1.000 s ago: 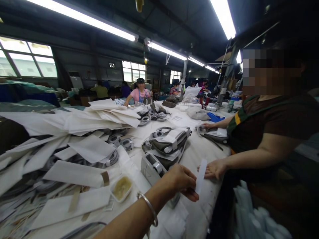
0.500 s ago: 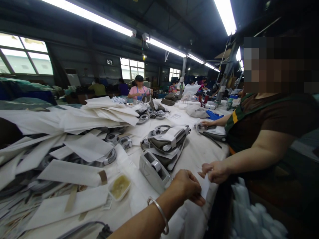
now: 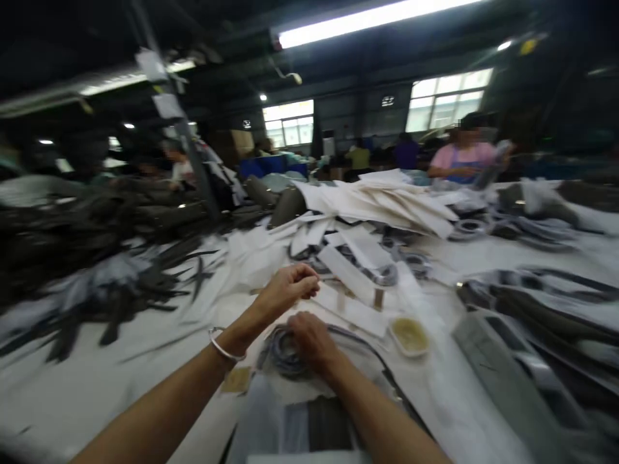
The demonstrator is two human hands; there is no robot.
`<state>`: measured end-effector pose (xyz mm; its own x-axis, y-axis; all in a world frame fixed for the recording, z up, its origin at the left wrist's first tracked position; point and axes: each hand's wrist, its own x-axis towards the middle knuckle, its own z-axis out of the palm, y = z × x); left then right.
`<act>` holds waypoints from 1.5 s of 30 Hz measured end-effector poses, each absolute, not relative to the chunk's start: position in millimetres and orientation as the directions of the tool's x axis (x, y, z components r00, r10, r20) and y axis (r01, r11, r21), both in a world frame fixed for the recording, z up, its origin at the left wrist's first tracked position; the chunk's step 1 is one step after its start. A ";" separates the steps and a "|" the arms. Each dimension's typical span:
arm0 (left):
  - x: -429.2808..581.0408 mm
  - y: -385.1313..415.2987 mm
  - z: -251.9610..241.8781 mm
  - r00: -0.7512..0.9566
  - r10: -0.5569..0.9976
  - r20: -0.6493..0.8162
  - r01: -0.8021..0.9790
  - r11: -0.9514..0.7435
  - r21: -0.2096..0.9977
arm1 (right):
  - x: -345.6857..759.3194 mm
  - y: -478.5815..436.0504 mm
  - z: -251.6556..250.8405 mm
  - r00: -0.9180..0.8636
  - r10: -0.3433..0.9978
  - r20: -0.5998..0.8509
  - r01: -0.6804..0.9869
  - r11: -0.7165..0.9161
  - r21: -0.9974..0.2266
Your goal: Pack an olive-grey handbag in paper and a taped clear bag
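Note:
My left hand (image 3: 296, 283), a silver bracelet on its wrist, hangs above the middle of the table. Its fingers are curled together; anything between them is too small or blurred to make out. Just below and to the right, my right hand (image 3: 312, 340) lies with bent fingers over the edge of a coiled strap (image 3: 285, 354) wrapped in clear plastic. The strap belongs to a dark bag (image 3: 329, 422) lying close in front of me, partly covered by pale wrapping and by my right forearm. A small yellowish card (image 3: 236, 379) lies beside the bag.
A tub of yellowish paste (image 3: 409, 336) and a grey tape dispenser (image 3: 512, 380) stand to the right, beside wrapped bags (image 3: 546, 322). White paper sheets (image 3: 382, 200) are heaped behind. Dark straps (image 3: 116, 309) lie left. A person in pink (image 3: 461, 158) works across the table.
The view has swung left. My left hand has come back from the co-worker's hand and white sheet at the right. My right hand has come into view over the coiled strap.

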<state>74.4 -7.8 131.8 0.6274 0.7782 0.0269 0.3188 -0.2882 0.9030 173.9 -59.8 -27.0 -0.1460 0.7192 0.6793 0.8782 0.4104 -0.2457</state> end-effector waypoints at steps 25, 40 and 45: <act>-5.1 20.3 -14.7 0.745 0.585 -0.321 -0.100 0.574 0.813 | 160.4 -60.6 17.6 -0.523 0.555 0.647 0.722 0.692 -0.009; 2.9 32.5 -29.4 0.604 0.749 -0.272 0.130 0.244 0.961 | 161.2 -57.5 11.4 -0.499 0.576 0.647 0.695 0.712 -0.099; 3.6 35.7 -22.7 0.556 0.801 -0.223 0.200 0.132 0.971 | 163.2 -59.9 12.2 -0.523 0.608 0.598 0.660 0.733 -0.167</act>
